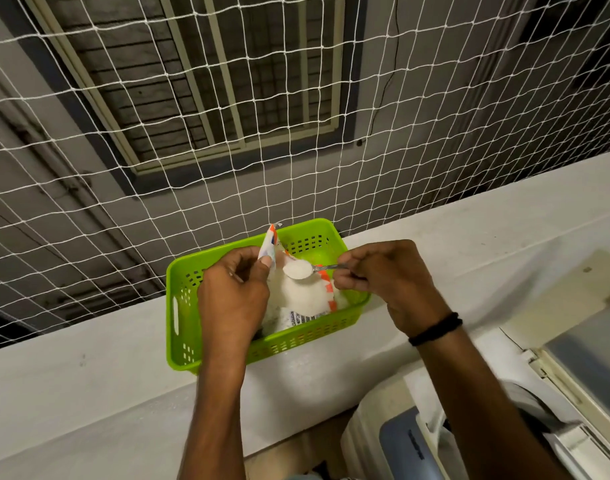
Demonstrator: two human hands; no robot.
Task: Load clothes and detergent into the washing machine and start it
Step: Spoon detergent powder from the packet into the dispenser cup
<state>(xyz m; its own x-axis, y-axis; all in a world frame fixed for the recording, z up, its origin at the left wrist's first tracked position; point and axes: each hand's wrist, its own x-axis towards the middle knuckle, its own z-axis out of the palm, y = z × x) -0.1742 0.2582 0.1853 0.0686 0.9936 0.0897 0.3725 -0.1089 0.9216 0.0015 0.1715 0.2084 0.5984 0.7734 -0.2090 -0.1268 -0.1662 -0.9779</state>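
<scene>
At five o'clock, nearest, sits what looks like the washing machine (pixel 497 431). On the counter (pixel 89 393) at centre, the left hand (pixel 232 296) pinches the open detergent packet (pixel 307 299) inside the green basket (pixel 182 306) — the right hand (pixel 390 282), at its three o'clock, grips a spoon (pixel 307 270) heaped with powder. A white net (pixel 123 168) hangs at twelve o'clock.

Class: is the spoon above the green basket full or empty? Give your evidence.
Full. The spoon carries a mound of white powder; the right hand holds it level above the detergent packet.
</scene>
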